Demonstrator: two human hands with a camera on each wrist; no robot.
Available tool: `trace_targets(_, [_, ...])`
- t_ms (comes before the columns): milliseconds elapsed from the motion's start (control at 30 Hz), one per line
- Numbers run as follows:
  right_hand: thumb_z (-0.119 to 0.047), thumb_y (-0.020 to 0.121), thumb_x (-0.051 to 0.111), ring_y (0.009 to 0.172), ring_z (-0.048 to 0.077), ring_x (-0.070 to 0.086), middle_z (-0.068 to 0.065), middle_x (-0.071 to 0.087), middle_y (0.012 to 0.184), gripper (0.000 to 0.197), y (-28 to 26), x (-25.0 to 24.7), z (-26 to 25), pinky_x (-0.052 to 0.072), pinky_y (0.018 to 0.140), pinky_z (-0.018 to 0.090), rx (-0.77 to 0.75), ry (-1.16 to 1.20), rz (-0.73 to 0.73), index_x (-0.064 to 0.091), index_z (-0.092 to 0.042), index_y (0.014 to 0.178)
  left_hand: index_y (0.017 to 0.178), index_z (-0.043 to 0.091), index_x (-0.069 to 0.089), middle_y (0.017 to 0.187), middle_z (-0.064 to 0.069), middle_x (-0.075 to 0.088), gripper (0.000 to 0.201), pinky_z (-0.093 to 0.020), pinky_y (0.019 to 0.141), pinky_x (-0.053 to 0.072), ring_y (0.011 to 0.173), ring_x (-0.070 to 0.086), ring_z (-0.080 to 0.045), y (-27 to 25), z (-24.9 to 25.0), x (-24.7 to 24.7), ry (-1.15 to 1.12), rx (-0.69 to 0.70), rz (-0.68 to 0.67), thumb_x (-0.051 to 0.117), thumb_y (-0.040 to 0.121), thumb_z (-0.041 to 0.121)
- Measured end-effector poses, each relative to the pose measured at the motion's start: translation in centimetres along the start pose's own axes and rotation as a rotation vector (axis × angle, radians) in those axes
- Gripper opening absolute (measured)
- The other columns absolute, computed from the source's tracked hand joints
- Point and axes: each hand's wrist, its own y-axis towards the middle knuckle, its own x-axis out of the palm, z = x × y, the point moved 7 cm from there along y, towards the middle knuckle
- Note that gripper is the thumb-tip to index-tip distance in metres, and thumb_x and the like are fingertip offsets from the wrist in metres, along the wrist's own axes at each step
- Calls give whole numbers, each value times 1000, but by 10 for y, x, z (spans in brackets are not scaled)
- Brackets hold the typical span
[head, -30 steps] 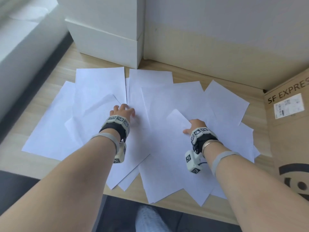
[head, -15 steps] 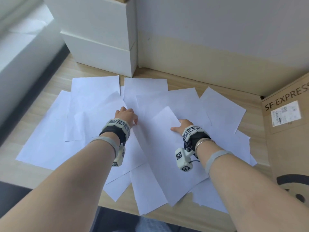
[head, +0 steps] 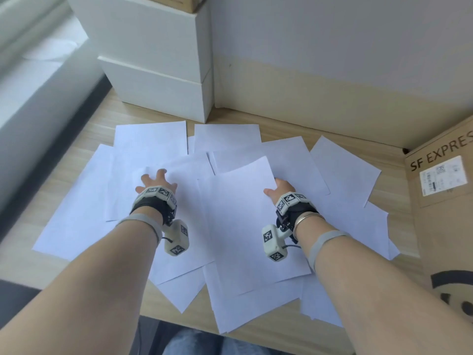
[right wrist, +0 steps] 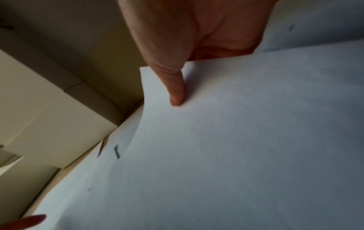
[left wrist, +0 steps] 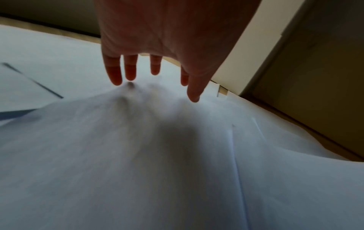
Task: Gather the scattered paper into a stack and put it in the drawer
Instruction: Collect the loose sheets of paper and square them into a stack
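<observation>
Several white sheets of paper [head: 151, 139] lie fanned and overlapping on the wooden desk [head: 76, 180]. My left hand [head: 156, 179] rests on the left sheets with straight, spread fingers; in the left wrist view its fingertips [left wrist: 131, 76] touch the paper [left wrist: 138, 140]. My right hand [head: 277, 187] pinches the right edge of the top middle sheet [head: 243, 221]. The thumb [right wrist: 176, 93] lies on top of that sheet [right wrist: 236, 140], and the other fingers are hidden under it. No drawer is recognisable.
Two stacked white boxes [head: 158, 80] stand at the back left against the wall. A cardboard box marked SF EXPRESS [head: 445, 201] closes off the right side. The desk's front edge [head: 268, 336] runs just below the papers, with a jeans-clad knee underneath.
My right hand has drawn its sheet leftward and turned it squarer over the middle pile. My left hand has slid left and spread its fingers on the paper.
</observation>
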Motion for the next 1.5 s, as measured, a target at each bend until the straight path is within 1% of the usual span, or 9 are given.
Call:
trace_targets(267, [-13, 91, 52, 110, 29, 59, 11, 62, 122, 30, 11, 38, -50, 44, 86, 28, -59, 41, 6, 55, -8, 120, 141, 37, 23, 141, -12, 20, 61, -52, 103, 32, 125, 32, -42, 10, -29, -5, -189, -192, 12, 53, 88, 36])
trace_targets(433, [-10, 92, 48, 110, 29, 58, 11, 61, 123, 32, 18, 57, -75, 42, 85, 26, -53, 134, 37, 50, -10, 123, 146, 30, 17, 137, -19, 38, 73, -45, 97, 42, 112, 56, -41, 16, -21, -16, -463, -131, -4, 60, 88, 26])
trace_targets(600, [-6, 92, 42, 109, 31, 58, 11, 59, 124, 36, 26, 67, -92, 42, 82, 28, -54, 118, 26, 44, -12, 127, 137, 12, 41, 133, -15, 55, 63, -39, 100, 44, 117, 57, -32, 19, -17, -14, -535, -51, -163, 67, 82, 29])
trace_targets(800, [-12, 91, 47, 108, 27, 60, 10, 63, 119, 24, 58, 30, -99, 45, 88, 26, -105, -107, 98, 59, -13, 111, 123, 8, 57, 123, -17, 62, 38, -39, 97, 47, 111, 60, -34, 29, -6, -19, -606, 50, -125, 57, 86, 10])
trace_targets(900, [-4, 88, 48, 121, 31, 50, 12, 52, 131, 38, 79, 10, -95, 43, 101, 33, -110, -404, 29, 51, -15, 124, 121, 7, 56, 121, -18, 62, 34, -36, 91, 46, 109, 60, -36, 36, -1, -20, -606, 95, -103, 55, 88, 9])
trace_targets(1000, [-4, 86, 53, 131, 33, 37, 12, 42, 140, 54, 97, -3, -95, 37, 106, 39, -132, -635, -2, 39, -18, 137, 122, 7, 55, 122, -18, 62, 34, -38, 96, 48, 110, 60, -36, 43, 1, -16, -594, 103, -103, 54, 88, 12])
trace_targets(1200, [-23, 72, 72, 138, 28, 27, 1, 36, 148, 86, 111, -7, -95, 33, 109, 45, -177, -871, -40, 25, -30, 144, 117, 10, 59, 115, -17, 66, 31, -41, 95, 50, 104, 63, -35, 48, 6, -15, -611, 125, -85, 55, 86, 13])
trace_targets(1367, [4, 78, 52, 128, 29, 33, 3, 45, 132, 56, 106, 2, -91, 37, 99, 38, -190, -822, -70, 48, -26, 125, 109, 12, 60, 94, -13, 64, 26, -37, 84, 50, 85, 61, -29, 48, 10, -15, -669, 147, -83, 54, 83, 13])
trace_targets(1500, [-4, 82, 49, 126, 33, 35, 1, 46, 129, 33, 92, 17, -84, 37, 99, 39, -148, -769, -145, 58, -36, 87, 97, 17, 58, 87, -11, 62, 16, -32, 76, 46, 78, 58, -26, 43, 18, -12, -683, 176, -118, 52, 84, 11])
